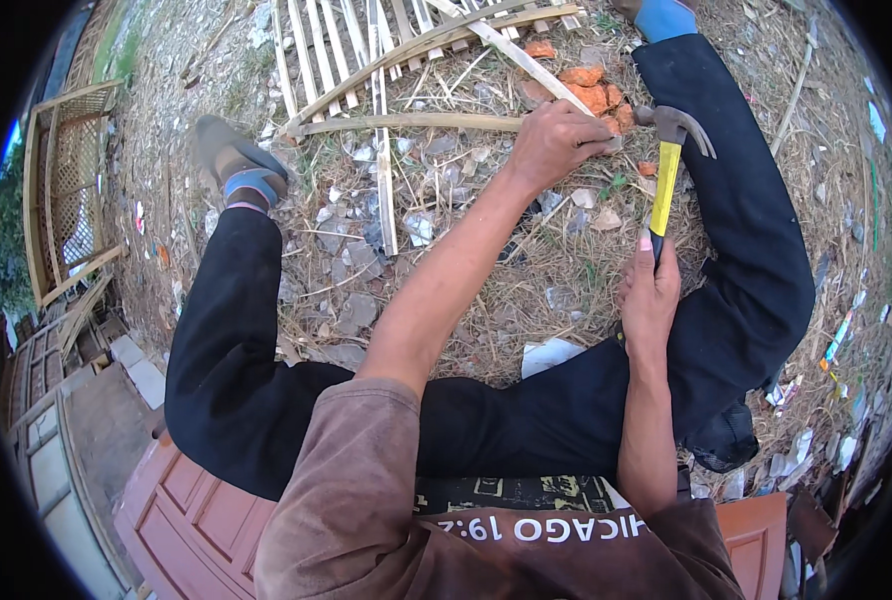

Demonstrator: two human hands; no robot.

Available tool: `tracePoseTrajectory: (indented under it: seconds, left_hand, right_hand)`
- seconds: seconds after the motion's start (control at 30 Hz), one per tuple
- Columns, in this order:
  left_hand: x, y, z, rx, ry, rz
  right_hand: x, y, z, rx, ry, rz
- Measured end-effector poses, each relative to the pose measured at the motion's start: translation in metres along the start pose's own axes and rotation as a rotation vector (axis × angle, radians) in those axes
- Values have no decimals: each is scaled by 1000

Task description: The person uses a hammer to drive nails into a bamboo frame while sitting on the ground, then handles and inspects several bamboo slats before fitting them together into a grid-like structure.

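My left hand [556, 145] is closed around the right end of a curved wooden strip [416, 121], with its fingertips at the strip's tip. A straight diagonal wooden slat [526, 62] comes down to the same spot, its lower end partly behind my fingers. In my right hand [651, 290] is a claw hammer [664, 195] with a yellow and black handle, held upright in the view. The hammer's head lies just right of the strip's end, claw pointing right, its striking face toward broken orange brick [591, 92]. Whether a nail is present cannot be made out.
A frame of thin wooden slats [326, 55] lies beyond my hands. My black-trousered legs [231, 330] spread on both sides. Straw, stones and litter cover the ground. Reddish panelled wood [201, 510] is beneath me; a lattice panel [74, 190] stands far left.
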State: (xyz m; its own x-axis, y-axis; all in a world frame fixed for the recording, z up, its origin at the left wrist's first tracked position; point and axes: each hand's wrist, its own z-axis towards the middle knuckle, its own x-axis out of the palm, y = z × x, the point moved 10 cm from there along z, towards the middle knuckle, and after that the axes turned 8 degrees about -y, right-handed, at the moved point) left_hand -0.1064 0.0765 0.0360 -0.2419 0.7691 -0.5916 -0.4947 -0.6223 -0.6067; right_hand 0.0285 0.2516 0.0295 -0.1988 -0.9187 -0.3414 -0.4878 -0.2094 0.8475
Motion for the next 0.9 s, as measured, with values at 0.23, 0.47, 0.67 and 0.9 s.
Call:
tracePoseTrajectory:
  seconds: [0.23,0.47,0.67,0.9]
  left_hand:
    - [1,-1,0,64,22,25]
    - [3,1,1,84,40,-10]
    - [2,-5,3,119,60,-7]
    - [3,-4,-2,71,38,46]
  right_hand:
    - [0,-1,-5,-20,31,-52]
    - [1,-1,-5,20,32,-33]
    - [-1,-8,-2,7,28,-68]
    - [-1,-5,-3,11,25,-65]
